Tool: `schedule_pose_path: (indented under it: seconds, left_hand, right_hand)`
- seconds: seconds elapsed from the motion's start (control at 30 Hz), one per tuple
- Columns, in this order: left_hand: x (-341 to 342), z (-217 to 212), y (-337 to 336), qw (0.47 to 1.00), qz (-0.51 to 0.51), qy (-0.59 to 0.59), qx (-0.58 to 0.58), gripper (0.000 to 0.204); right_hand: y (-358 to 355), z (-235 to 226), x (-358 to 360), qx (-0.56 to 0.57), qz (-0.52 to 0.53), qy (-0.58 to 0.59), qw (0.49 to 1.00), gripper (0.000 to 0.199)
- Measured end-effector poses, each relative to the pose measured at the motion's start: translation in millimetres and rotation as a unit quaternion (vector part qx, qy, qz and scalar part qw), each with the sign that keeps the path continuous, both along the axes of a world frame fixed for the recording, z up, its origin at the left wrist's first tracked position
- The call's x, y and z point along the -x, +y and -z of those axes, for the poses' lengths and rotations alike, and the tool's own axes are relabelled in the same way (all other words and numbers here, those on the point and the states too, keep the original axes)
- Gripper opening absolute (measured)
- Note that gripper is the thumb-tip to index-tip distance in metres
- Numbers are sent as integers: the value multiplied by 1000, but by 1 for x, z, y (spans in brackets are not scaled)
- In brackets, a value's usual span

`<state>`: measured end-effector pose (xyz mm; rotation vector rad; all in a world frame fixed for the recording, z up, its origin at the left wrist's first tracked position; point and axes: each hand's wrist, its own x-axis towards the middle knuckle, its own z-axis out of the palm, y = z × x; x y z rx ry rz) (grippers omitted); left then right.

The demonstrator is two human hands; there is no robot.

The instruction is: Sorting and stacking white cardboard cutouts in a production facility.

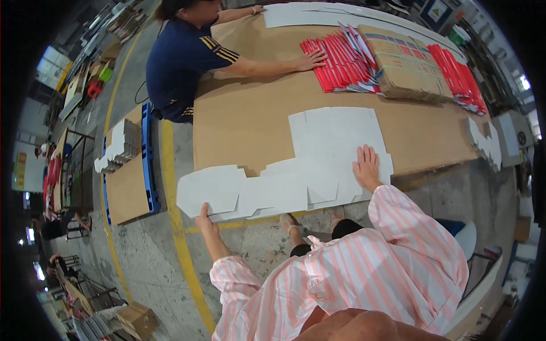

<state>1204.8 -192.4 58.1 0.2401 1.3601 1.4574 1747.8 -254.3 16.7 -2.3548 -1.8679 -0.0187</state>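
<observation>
A flat white die-cut cardboard blank [333,150] lies along the near side of the brown cardboard-covered table [244,125]. Its shape is like an L, with flaps folded over along its long arm. At the blank's near left corner, my left hand [208,224] pinches the edge, one digit on top and the other fingers hidden. My right hand [368,169] rests flat on the right part of the blank, fingers stretched out and holding nothing.
Across the table a co-worker [182,68] touches a fanned pile of red packets [335,59]. Beside it sit a strapped brown bundle [404,62] and more red packets [458,77]. White sheets [318,14] line the far edge. At left, a blue pallet [149,165] bears stacked white blanks [126,139].
</observation>
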Motion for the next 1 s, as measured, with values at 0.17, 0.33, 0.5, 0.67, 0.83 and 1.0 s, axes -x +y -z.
schedule_pose_path:
  seconds: [0.17, 0.33, 0.5, 0.67, 0.83, 1.0]
  left_hand:
    - [-93, -120, -2, 887, 128, 441, -51, 27]
    - [-290, -157, -41, 438, 341, 808, -198, 44]
    - [-384, -101, -92, 209, 327, 889, -245, 42]
    - [-332, -169, -63, 508, 323, 769, -213, 52]
    - [-175, -164, -35, 956, 169, 210, -117, 45]
    - [-74, -63, -33, 958, -14, -164, -235, 54]
  right_hand:
    - [-5, 0, -15, -2, -16, 3, 1000, 60]
    - [-11, 6, -32, 2, -23, 14, 1000, 61]
    - [-13, 7, -40, 29, -27, 18, 999, 72]
    - [-11, 18, -45, 28, -16, 22, 999, 63]
    - [-7, 21, -48, -34, -21, 21, 999, 58]
    - [-11, 29, -57, -37, -30, -40, 998, 56]
